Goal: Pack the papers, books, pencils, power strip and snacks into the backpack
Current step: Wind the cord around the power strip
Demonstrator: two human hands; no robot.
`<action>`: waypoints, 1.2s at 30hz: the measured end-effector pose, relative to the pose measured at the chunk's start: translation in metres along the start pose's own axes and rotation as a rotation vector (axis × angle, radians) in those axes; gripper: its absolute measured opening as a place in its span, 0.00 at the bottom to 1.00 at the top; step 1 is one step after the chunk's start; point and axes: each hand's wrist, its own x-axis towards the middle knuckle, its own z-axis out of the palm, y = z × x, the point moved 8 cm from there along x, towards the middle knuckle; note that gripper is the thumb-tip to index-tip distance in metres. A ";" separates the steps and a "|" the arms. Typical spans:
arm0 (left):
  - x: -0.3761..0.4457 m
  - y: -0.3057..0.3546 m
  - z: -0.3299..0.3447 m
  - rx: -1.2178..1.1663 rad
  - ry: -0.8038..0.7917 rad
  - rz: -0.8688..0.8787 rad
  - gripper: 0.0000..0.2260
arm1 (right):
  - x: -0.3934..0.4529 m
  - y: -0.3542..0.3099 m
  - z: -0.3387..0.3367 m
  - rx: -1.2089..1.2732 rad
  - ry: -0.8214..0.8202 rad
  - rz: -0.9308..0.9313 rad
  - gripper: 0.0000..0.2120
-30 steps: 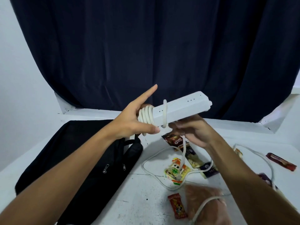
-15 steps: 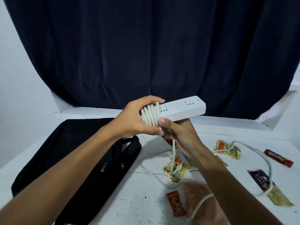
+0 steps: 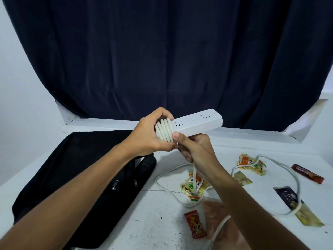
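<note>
I hold a white power strip (image 3: 198,121) in the air above the table. My left hand (image 3: 149,138) grips its near end, where several turns of the white cord (image 3: 164,131) are wound round it. My right hand (image 3: 192,147) holds the cord just below the coils. The loose cord (image 3: 295,177) trails down and loops over the table among the snacks. A black backpack (image 3: 72,168) lies flat on the left, its zipper pulls showing. Snack packets lie scattered: a yellow-orange one (image 3: 192,188), a small red one (image 3: 195,224), a purple one (image 3: 286,195).
A white table (image 3: 158,222) carries everything; a dark curtain (image 3: 165,60) hangs behind it. More packets lie right: an orange one (image 3: 250,162), a dark red bar (image 3: 307,173), a clear pinkish bag (image 3: 218,219) near the front edge.
My left fingers closed over the coils after pointing out a second ago. Another turn of cord went round the strip, and my right hand moved up against the coils.
</note>
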 end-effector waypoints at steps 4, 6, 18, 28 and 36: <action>0.001 -0.005 0.004 -0.027 -0.014 -0.020 0.25 | -0.007 -0.013 0.002 -0.024 0.099 -0.128 0.05; 0.001 -0.008 0.005 -0.037 -0.018 -0.025 0.24 | -0.009 -0.015 0.002 -0.051 0.128 -0.139 0.04; 0.014 0.000 -0.024 0.289 0.106 0.054 0.26 | -0.009 0.005 -0.016 -0.517 -0.124 0.244 0.04; 0.023 -0.025 -0.042 0.842 -0.122 -0.013 0.25 | -0.009 -0.089 -0.027 -0.826 0.087 -0.354 0.08; -0.010 0.010 -0.020 -0.106 -0.292 0.004 0.26 | 0.043 -0.064 -0.064 -0.505 -0.021 -0.225 0.02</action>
